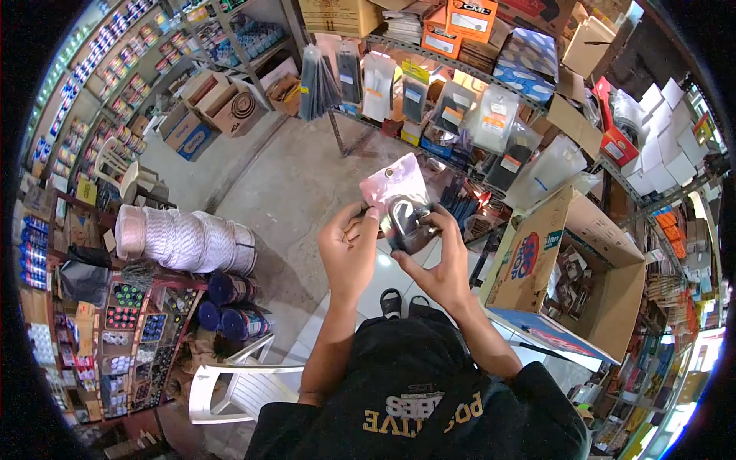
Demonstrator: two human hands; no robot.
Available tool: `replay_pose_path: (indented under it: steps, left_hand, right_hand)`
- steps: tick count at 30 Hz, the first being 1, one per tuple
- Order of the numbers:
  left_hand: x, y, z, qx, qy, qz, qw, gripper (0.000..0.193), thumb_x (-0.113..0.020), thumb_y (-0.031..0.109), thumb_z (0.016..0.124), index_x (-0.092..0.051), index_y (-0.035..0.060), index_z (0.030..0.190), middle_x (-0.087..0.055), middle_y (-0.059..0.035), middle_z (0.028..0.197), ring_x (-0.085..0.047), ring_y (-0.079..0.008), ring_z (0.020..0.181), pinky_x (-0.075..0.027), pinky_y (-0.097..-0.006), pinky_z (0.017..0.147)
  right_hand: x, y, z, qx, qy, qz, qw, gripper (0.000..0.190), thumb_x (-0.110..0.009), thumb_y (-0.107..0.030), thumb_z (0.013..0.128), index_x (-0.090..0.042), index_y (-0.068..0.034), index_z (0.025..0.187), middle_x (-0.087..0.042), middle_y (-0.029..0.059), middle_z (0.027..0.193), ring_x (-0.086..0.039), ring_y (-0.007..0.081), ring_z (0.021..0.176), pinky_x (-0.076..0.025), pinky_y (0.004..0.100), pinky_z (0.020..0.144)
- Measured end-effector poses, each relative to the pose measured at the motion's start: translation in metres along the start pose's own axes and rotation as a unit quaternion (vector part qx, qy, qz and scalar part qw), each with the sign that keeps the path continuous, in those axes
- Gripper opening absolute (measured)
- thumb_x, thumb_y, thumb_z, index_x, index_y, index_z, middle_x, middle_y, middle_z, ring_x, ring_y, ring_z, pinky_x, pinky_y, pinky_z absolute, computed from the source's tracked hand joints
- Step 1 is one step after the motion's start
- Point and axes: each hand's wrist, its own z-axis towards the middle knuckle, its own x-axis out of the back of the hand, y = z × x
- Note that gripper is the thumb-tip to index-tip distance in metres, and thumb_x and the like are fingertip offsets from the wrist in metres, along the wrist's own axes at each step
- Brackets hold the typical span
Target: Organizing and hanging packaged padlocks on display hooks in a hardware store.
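A glossy plastic packet [405, 210] with a dark item inside is held up in front of me. Its pale top end carries a ringed hole and points away from me. At the packet's left edge, my left hand [352, 244] pinches it between thumb and fingers. My right hand [440, 256] grips the lower right side, with the thumb below and the fingers along the edge. Glare on the plastic hides what exactly the dark item is.
An open cardboard box [575, 287] of small packets stands to my right. Ahead, sandpaper-like sheets and clear bags [379, 86] hang from a metal rack. On the left are a large rope spool [184, 238], a white plastic chair [247, 385] and shelves of cans [123, 95].
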Motion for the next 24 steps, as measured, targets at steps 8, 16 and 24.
replay_pose_path:
  steps: [8, 16, 24]
  left_hand:
    - [0.006, 0.0, 0.033, -0.02, 0.002, 0.074, 0.997, 0.024, -0.066, 0.009, 0.096, -0.068, -0.0078, 0.114, -0.069, -0.0027, 0.091, -0.059, -0.0048, 0.08, -0.047, -0.0203, 0.069]
    - [-0.043, 0.008, 0.079, -0.02, -0.016, 0.049, 0.998, 0.024, -0.067, 0.009, 0.095, -0.068, -0.0074, 0.113, -0.069, -0.0032, 0.094, -0.06, -0.0057, 0.083, -0.047, -0.0201, 0.074]
    - [-0.065, 0.008, 0.138, -0.032, -0.09, 0.095, 0.991, 0.023, -0.068, 0.01, 0.096, -0.066, -0.0065, 0.111, -0.068, -0.0022, 0.094, -0.058, -0.0043, 0.082, -0.045, -0.0198, 0.071]
  right_hand:
    - [-0.007, 0.036, 0.063, -0.132, 0.016, 0.316, 0.94, 0.045, -0.069, -0.012, 0.094, -0.046, 0.002, 0.131, -0.065, 0.015, 0.116, -0.062, 0.0151, 0.102, -0.052, 0.0307, 0.088]
    - [0.018, 0.05, 0.147, -0.13, -0.027, 0.372, 0.919, 0.016, -0.067, -0.007, 0.095, -0.069, 0.003, 0.107, -0.07, 0.0043, 0.096, -0.061, 0.0072, 0.088, -0.05, 0.0238, 0.079]
    - [0.021, 0.073, 0.19, -0.136, 0.011, 0.423, 0.896, 0.017, -0.067, -0.004, 0.094, -0.069, 0.004, 0.109, -0.07, 0.0027, 0.093, -0.061, 0.0063, 0.083, -0.049, 0.0222, 0.076]
